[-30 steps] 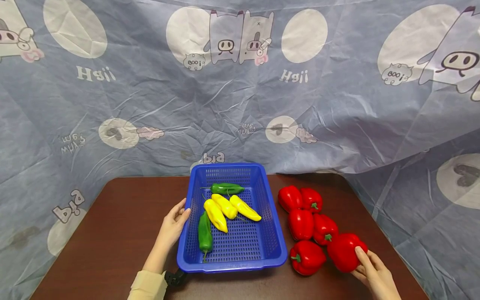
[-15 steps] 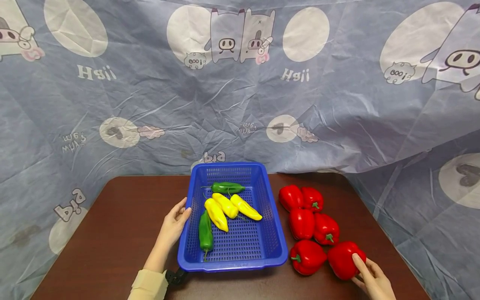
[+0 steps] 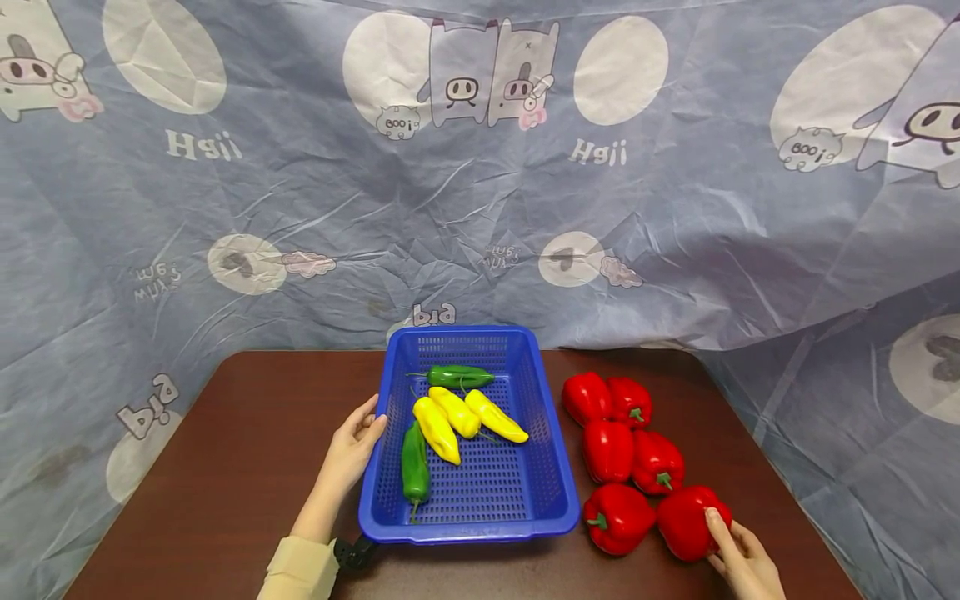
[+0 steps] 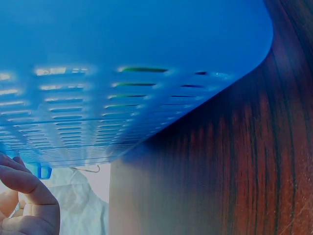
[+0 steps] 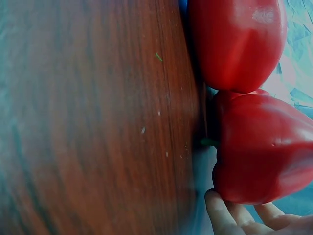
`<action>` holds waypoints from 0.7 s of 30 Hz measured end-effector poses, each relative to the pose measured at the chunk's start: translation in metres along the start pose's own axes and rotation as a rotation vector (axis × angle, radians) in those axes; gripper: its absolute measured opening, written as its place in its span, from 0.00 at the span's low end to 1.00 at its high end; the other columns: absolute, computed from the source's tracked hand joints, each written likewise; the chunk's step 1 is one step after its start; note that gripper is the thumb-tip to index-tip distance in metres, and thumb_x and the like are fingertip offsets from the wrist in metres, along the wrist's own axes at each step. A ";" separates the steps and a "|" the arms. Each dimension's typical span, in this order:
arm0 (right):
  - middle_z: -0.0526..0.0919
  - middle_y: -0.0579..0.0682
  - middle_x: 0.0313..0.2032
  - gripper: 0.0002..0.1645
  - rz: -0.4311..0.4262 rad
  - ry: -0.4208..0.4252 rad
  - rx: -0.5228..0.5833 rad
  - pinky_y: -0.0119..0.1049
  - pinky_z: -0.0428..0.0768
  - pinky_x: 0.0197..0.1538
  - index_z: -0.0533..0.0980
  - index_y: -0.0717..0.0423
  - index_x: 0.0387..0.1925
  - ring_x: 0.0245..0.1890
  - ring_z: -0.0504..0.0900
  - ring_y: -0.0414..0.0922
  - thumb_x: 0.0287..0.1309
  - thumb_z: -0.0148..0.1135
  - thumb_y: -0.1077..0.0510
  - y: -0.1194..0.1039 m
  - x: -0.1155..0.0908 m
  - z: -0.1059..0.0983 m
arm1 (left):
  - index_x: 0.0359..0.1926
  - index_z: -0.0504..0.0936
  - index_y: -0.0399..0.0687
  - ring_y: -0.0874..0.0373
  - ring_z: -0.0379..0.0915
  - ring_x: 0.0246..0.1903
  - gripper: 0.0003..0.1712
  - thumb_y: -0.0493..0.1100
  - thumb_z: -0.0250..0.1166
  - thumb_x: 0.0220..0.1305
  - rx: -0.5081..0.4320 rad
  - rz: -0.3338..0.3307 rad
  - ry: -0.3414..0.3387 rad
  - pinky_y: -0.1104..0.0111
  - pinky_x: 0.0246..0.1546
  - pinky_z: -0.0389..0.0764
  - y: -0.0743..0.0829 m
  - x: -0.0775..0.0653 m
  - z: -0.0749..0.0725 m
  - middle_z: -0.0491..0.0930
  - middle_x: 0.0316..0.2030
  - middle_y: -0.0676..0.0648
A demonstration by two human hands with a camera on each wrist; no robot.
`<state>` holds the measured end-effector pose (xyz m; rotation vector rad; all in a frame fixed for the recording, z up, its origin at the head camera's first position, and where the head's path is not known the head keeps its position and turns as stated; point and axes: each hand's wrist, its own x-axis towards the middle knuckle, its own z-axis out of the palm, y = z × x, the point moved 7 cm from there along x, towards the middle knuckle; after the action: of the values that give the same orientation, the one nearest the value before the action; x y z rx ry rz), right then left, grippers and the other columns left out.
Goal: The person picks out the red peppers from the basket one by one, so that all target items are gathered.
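Note:
A blue plastic basket (image 3: 556,467) stands mid-table with two green peppers (image 3: 416,463) and three yellow peppers (image 3: 436,430) lying in it. My left hand (image 3: 352,446) grips the basket's left side, thumb at the rim; in the left wrist view its curled fingers (image 4: 30,191) show beside the perforated wall. At the right front, my right hand (image 3: 742,554) holds a red bell pepper (image 3: 686,523) between thumb and fingers. This pepper sits beside another red bell pepper (image 3: 618,518). In the right wrist view, fingertips (image 5: 217,201) touch the held pepper's lower side.
Several more red bell peppers (image 3: 608,450) lie grouped right of the basket, close to its side. The dark brown wooden table (image 3: 225,467) ends at a patterned grey-blue cloth (image 3: 450,192) hanging behind. Tiny green and pale specks lie on the wood in the right wrist view.
My right hand has brought the red bell pepper slightly down toward the table's front edge, beside the front pepper. My left hand stays on the basket. The head view has shifted slightly.

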<state>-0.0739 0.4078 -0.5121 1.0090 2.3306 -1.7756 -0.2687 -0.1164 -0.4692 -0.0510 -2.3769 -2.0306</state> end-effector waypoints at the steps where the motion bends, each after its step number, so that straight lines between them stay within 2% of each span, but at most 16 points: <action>1: 0.49 0.80 0.69 0.59 -0.001 -0.001 -0.021 0.20 0.78 0.35 0.42 0.80 0.71 0.29 0.73 0.21 0.68 0.44 0.31 0.000 0.000 0.000 | 0.70 0.66 0.39 0.71 0.76 0.32 0.30 0.40 0.60 0.71 -0.002 -0.004 0.001 0.76 0.34 0.79 0.000 0.000 0.000 0.76 0.39 0.46; 3: 0.52 0.80 0.68 0.59 -0.002 0.008 -0.068 0.21 0.78 0.35 0.43 0.80 0.71 0.32 0.77 0.26 0.68 0.42 0.30 0.000 0.001 -0.002 | 0.70 0.66 0.39 0.71 0.75 0.32 0.30 0.40 0.60 0.71 0.001 -0.005 0.003 0.77 0.34 0.79 -0.001 0.000 0.000 0.75 0.39 0.47; 5: 0.57 0.80 0.66 0.60 -0.012 0.023 -0.139 0.24 0.78 0.35 0.45 0.81 0.70 0.35 0.83 0.36 0.68 0.39 0.29 -0.001 0.003 -0.003 | 0.70 0.66 0.39 0.71 0.75 0.31 0.30 0.40 0.60 0.71 0.003 -0.002 0.004 0.77 0.34 0.78 -0.001 0.001 0.000 0.75 0.39 0.47; 7: 0.64 0.79 0.63 0.59 -0.022 0.045 -0.197 0.24 0.76 0.34 0.48 0.81 0.69 0.37 0.83 0.40 0.67 0.38 0.28 -0.001 0.004 -0.004 | 0.70 0.66 0.39 0.71 0.75 0.32 0.30 0.40 0.60 0.71 0.004 0.000 0.004 0.77 0.34 0.78 -0.001 0.001 0.000 0.75 0.38 0.47; 10: 0.70 0.78 0.59 0.57 -0.045 0.071 -0.242 0.23 0.72 0.33 0.51 0.80 0.68 0.34 0.80 0.36 0.67 0.39 0.29 -0.002 0.006 -0.004 | 0.70 0.66 0.39 0.71 0.75 0.31 0.30 0.40 0.60 0.71 -0.001 0.006 0.001 0.77 0.34 0.78 -0.002 0.002 0.000 0.75 0.38 0.47; 12: 0.71 0.77 0.59 0.56 -0.053 0.086 -0.244 0.21 0.70 0.32 0.52 0.80 0.68 0.34 0.77 0.33 0.67 0.40 0.30 -0.002 0.006 -0.002 | 0.70 0.66 0.40 0.71 0.75 0.31 0.30 0.41 0.60 0.71 -0.002 0.003 -0.003 0.77 0.34 0.79 -0.002 0.002 0.000 0.75 0.39 0.47; 13: 0.70 0.77 0.59 0.56 -0.059 0.093 -0.260 0.22 0.71 0.33 0.53 0.79 0.68 0.35 0.78 0.36 0.68 0.40 0.30 -0.002 0.005 -0.002 | 0.70 0.66 0.39 0.71 0.75 0.31 0.30 0.41 0.60 0.71 0.000 0.006 -0.004 0.76 0.34 0.79 -0.002 0.001 0.001 0.76 0.39 0.47; 15: 0.65 0.78 0.62 0.56 -0.067 0.083 -0.273 0.30 0.77 0.42 0.51 0.80 0.69 0.43 0.82 0.48 0.68 0.39 0.30 -0.003 0.005 0.000 | 0.70 0.66 0.38 0.71 0.75 0.31 0.30 0.41 0.60 0.71 0.005 0.007 -0.006 0.76 0.34 0.79 -0.002 0.001 0.001 0.76 0.39 0.47; 17: 0.60 0.79 0.65 0.59 -0.050 0.067 -0.270 0.44 0.77 0.53 0.47 0.80 0.70 0.56 0.75 0.62 0.67 0.41 0.29 -0.002 0.004 0.001 | 0.70 0.66 0.38 0.71 0.75 0.31 0.30 0.41 0.60 0.71 0.015 0.006 -0.004 0.76 0.34 0.79 -0.002 0.000 0.000 0.76 0.39 0.47; 19: 0.54 0.80 0.67 0.61 -0.028 0.039 -0.235 0.57 0.69 0.63 0.41 0.79 0.72 0.65 0.62 0.69 0.66 0.44 0.29 -0.001 0.003 0.003 | 0.70 0.66 0.38 0.71 0.75 0.31 0.30 0.40 0.60 0.71 0.020 0.004 -0.001 0.77 0.35 0.78 -0.001 0.000 0.000 0.76 0.39 0.47; 20: 0.51 0.80 0.68 0.63 -0.015 0.024 -0.208 0.61 0.63 0.67 0.38 0.78 0.72 0.68 0.58 0.70 0.66 0.46 0.29 -0.001 0.004 0.005 | 0.70 0.66 0.39 0.71 0.75 0.32 0.30 0.40 0.60 0.71 0.024 0.003 0.001 0.77 0.35 0.78 0.000 0.000 -0.001 0.75 0.39 0.47; 21: 0.50 0.79 0.69 0.65 0.003 0.020 -0.185 0.61 0.61 0.68 0.35 0.77 0.72 0.69 0.56 0.70 0.64 0.48 0.28 0.000 0.004 0.005 | 0.71 0.66 0.40 0.71 0.75 0.32 0.30 0.41 0.60 0.71 0.026 0.000 0.001 0.77 0.36 0.78 0.000 0.000 -0.001 0.75 0.39 0.47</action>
<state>-0.0784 0.4047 -0.5154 1.0058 2.4482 -1.5204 -0.2691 -0.1170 -0.4688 -0.0499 -2.4019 -1.9987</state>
